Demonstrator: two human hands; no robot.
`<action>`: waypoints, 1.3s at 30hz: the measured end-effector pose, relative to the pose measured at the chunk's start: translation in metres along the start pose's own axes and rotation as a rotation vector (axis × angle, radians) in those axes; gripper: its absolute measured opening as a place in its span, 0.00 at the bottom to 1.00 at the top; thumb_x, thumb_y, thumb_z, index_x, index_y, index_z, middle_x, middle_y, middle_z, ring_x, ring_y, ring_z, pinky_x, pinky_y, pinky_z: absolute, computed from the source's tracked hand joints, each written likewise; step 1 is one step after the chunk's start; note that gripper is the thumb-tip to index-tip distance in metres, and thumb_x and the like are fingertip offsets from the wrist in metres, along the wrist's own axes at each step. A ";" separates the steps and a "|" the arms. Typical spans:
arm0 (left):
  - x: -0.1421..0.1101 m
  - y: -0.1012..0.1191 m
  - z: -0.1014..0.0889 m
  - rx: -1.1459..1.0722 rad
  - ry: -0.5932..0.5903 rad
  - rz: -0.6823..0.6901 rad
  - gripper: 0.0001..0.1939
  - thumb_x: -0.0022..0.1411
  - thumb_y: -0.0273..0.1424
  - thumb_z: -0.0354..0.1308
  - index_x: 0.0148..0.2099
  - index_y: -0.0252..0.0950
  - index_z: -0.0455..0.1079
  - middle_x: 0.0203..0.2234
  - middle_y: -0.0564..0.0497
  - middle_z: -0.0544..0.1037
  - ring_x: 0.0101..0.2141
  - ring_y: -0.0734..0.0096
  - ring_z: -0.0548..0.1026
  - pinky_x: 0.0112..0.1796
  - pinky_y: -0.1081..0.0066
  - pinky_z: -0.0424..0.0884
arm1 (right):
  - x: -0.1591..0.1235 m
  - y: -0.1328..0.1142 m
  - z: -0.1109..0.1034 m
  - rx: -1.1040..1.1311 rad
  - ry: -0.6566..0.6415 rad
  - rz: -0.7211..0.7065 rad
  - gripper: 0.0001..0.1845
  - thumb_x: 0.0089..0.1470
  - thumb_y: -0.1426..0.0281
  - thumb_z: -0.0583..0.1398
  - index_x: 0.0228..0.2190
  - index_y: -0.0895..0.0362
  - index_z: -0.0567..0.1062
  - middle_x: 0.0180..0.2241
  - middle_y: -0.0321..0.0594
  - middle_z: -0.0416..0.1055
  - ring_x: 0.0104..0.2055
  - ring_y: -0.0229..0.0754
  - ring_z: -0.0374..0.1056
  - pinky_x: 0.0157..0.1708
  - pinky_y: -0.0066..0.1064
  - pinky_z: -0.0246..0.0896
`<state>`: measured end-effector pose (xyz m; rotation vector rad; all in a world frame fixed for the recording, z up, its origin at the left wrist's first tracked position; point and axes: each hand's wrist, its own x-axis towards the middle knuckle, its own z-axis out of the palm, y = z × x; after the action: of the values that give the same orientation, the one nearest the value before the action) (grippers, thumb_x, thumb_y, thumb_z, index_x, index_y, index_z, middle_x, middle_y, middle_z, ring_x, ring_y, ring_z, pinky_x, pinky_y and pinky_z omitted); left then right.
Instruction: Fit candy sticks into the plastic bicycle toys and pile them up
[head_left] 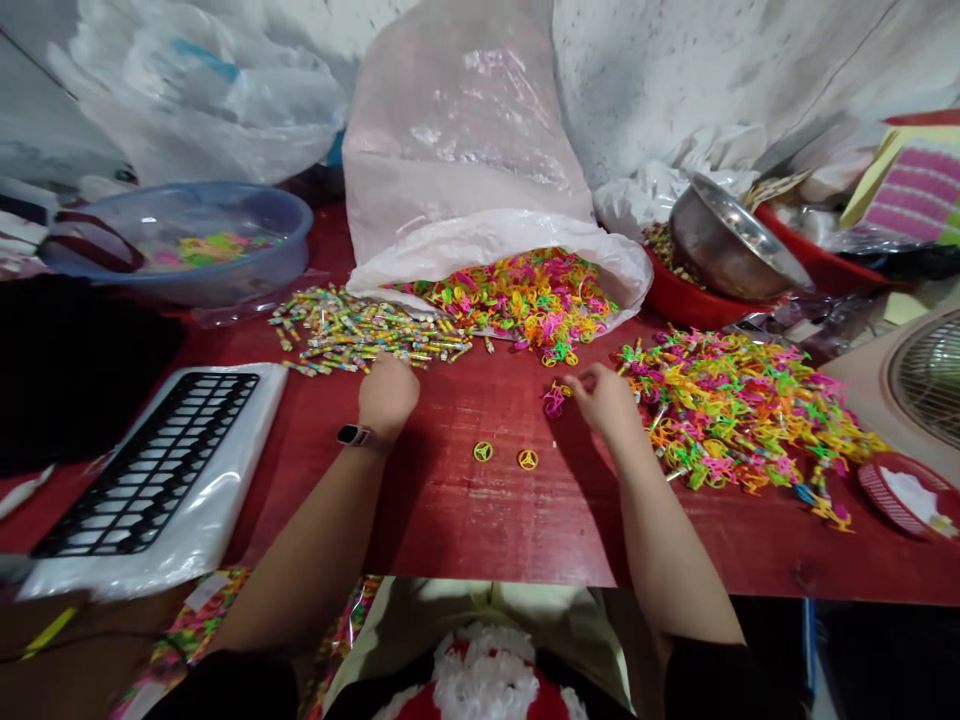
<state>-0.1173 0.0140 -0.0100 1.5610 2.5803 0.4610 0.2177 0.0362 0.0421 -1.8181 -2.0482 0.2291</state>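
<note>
1. Fluffy white and red material (487,675) on your front lies nearest the camera, below the red tabletop (465,520).
2. Your left hand (388,398), with a watch (354,435) at the wrist, is at the near edge of a heap of small patterned yellow-green sticks (367,325); its fingers are hidden, so how far they open and what they hold cannot be told.
3. Your right hand (606,400) has its fingers bent, thumb and forefinger beside a small magenta plastic piece (554,402) with yellow at its edge; whether they grip it cannot be told.
4. Two spoked plastic rings, one yellow-green (482,452) and one yellow-orange (528,459), lie apart between your forearms.
5. Ahead of you, a white plastic sack (465,140) spills bright plastic pieces (532,295); a mixed multicoloured heap (742,405) lies right of your right hand.
6. Left of your left arm, a black-framed rack (150,460) rests on clear plastic packaging (244,440).
</note>
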 end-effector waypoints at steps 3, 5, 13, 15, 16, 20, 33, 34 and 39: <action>0.008 0.008 0.005 -0.049 0.058 -0.124 0.29 0.75 0.42 0.40 0.58 0.18 0.66 0.42 0.23 0.80 0.44 0.40 0.82 0.42 0.54 0.75 | -0.006 -0.013 0.018 -0.082 -0.128 0.059 0.23 0.62 0.51 0.62 0.47 0.58 0.75 0.43 0.53 0.76 0.43 0.51 0.75 0.43 0.36 0.64; 0.012 0.016 0.009 -0.053 0.072 -0.145 0.35 0.73 0.49 0.43 0.58 0.17 0.65 0.42 0.23 0.81 0.44 0.38 0.81 0.41 0.54 0.75 | -0.009 -0.017 0.025 -0.126 -0.153 0.058 0.25 0.61 0.53 0.64 0.50 0.58 0.73 0.49 0.57 0.73 0.47 0.54 0.75 0.45 0.37 0.64; 0.016 0.013 0.017 -0.023 0.014 -0.013 0.23 0.69 0.37 0.48 0.52 0.21 0.71 0.46 0.23 0.78 0.48 0.40 0.79 0.45 0.56 0.74 | -0.006 -0.010 0.033 0.164 -0.223 -0.049 0.26 0.51 0.69 0.71 0.51 0.55 0.73 0.43 0.45 0.77 0.45 0.47 0.74 0.46 0.36 0.63; 0.015 0.009 0.016 -0.098 0.002 0.092 0.18 0.68 0.35 0.49 0.46 0.25 0.73 0.46 0.23 0.78 0.51 0.40 0.77 0.48 0.55 0.72 | -0.004 -0.007 0.034 0.345 -0.168 -0.020 0.31 0.50 0.66 0.71 0.53 0.53 0.70 0.39 0.40 0.77 0.38 0.44 0.72 0.42 0.35 0.64; 0.014 0.007 0.015 -0.151 -0.001 0.151 0.16 0.68 0.35 0.49 0.43 0.27 0.73 0.45 0.24 0.78 0.51 0.41 0.77 0.49 0.56 0.71 | -0.002 -0.007 0.035 0.455 -0.135 -0.008 0.32 0.50 0.63 0.71 0.54 0.53 0.69 0.38 0.38 0.76 0.36 0.42 0.71 0.40 0.34 0.64; -0.005 0.016 0.011 -0.559 -0.150 0.327 0.18 0.73 0.43 0.46 0.38 0.36 0.68 0.31 0.42 0.79 0.33 0.60 0.77 0.37 0.65 0.71 | -0.002 -0.014 0.036 0.938 -0.108 -0.083 0.26 0.55 0.54 0.67 0.50 0.53 0.69 0.35 0.35 0.72 0.34 0.39 0.68 0.36 0.32 0.63; -0.081 0.065 0.007 -1.300 -0.652 0.535 0.19 0.66 0.48 0.61 0.37 0.36 0.65 0.23 0.56 0.71 0.23 0.77 0.67 0.28 0.74 0.64 | -0.028 -0.057 0.033 1.620 -0.234 0.028 0.22 0.46 0.56 0.75 0.41 0.52 0.79 0.36 0.36 0.75 0.37 0.39 0.70 0.43 0.34 0.70; -0.082 0.066 0.008 -1.321 -0.638 0.496 0.20 0.64 0.48 0.63 0.38 0.36 0.66 0.22 0.56 0.72 0.23 0.77 0.68 0.28 0.73 0.65 | -0.029 -0.059 0.034 1.607 -0.246 0.026 0.20 0.46 0.56 0.75 0.37 0.53 0.80 0.35 0.36 0.75 0.36 0.38 0.70 0.42 0.33 0.69; -0.085 0.069 0.005 -1.341 -0.583 0.326 0.24 0.53 0.48 0.72 0.36 0.35 0.69 0.21 0.54 0.75 0.23 0.74 0.70 0.28 0.72 0.66 | -0.036 -0.064 0.037 1.587 -0.318 0.045 0.18 0.45 0.57 0.76 0.31 0.55 0.80 0.30 0.34 0.74 0.32 0.35 0.67 0.37 0.28 0.64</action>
<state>-0.0168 -0.0300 -0.0002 1.2133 1.0402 1.1780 0.1476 -0.0029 0.0256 -0.7577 -1.1191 1.6310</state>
